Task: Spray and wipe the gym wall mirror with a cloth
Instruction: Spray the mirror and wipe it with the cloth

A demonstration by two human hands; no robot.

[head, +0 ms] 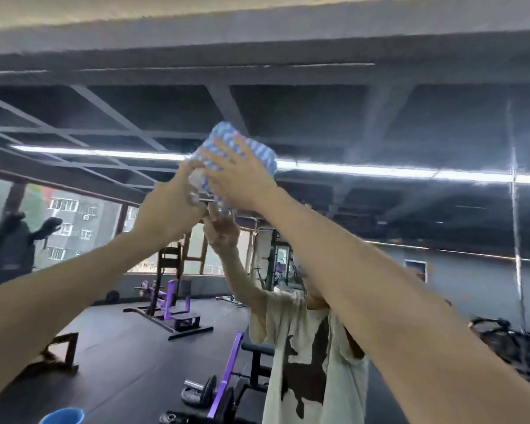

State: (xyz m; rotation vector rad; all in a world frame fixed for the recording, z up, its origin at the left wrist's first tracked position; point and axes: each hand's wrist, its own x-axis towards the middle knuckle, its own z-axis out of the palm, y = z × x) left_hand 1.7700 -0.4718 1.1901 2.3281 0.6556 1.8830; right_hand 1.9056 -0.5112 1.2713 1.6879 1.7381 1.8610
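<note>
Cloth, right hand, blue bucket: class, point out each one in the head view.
Cloth (262,156): head view, checked patch beside the fingertips.
Right hand (239,182): head view, back of the hand.
Blue bucket (62,415): head view, rim at the bottom edge.

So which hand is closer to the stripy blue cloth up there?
The right. The right hand lies flat on the cloth, pressing it to the mirror. The left hand is just beside the cloth's lower left edge, gripping a clear bottle.
</note>
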